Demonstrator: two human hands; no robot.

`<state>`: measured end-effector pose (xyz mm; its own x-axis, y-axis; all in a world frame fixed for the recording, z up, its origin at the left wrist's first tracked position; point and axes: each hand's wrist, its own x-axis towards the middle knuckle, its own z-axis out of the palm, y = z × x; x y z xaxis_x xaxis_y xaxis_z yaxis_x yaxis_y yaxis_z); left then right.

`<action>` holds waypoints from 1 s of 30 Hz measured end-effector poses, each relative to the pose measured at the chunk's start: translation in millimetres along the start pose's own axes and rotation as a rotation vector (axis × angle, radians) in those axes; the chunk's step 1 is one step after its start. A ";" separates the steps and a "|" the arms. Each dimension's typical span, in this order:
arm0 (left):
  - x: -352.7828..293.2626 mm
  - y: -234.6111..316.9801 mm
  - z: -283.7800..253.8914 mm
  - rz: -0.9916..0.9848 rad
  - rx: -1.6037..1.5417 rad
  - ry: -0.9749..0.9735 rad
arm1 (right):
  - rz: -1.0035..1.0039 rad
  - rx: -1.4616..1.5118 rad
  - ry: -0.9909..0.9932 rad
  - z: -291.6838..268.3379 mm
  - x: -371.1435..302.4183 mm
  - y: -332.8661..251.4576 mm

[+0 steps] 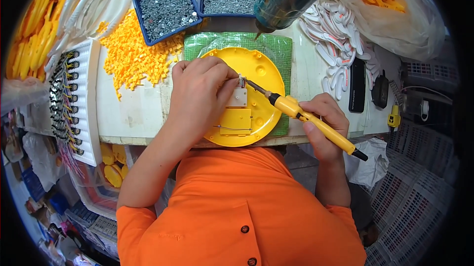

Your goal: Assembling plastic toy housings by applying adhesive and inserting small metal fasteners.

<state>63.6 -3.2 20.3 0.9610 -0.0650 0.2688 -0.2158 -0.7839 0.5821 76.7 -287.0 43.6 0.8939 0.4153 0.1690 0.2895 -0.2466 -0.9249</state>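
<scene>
1. Cluttered bench before us: bins of small metal parts (168, 9), a heap of yellow clips (131, 58), a green mat (197, 46).
2. On the mat lies the yellow disc (256, 66); our left hand (197, 93) rests on it, fingertips pinching a small part beside the white block (237, 97).
3. Our right hand (323, 125) is closed around the yellow soldering iron (306, 118), tip at the pinched part.
4. We judge it best to brace the wrist, touch briefly, and keep fingertips off the tip.

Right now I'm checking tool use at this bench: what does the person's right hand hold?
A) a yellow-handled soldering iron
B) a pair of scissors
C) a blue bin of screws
A: the right hand grips the yellow-handled soldering iron, its tip at the small white part on the yellow disc.
</scene>
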 end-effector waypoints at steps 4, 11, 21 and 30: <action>0.7 0.4 -0.7 -0.007 0.003 -0.006 | 0.013 0.005 -0.002 -0.1 0.7 -0.3; 5.8 4.8 -2.4 0.002 0.023 -0.021 | -0.038 0.032 0.193 -22.2 -5.1 -4.6; 3.8 2.7 -4.4 -0.027 0.063 -0.079 | -0.150 0.095 1.261 -160.5 -84.5 48.3; 8.3 7.1 -0.5 -0.016 0.045 -0.073 | 0.138 0.105 1.512 -234.0 -101.2 75.3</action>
<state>69.9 -9.0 27.0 0.9746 -0.0961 0.2023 -0.1943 -0.8121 0.5503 88.1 -552.5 36.5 0.4305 -0.8800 0.2007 0.2100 -0.1186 -0.9705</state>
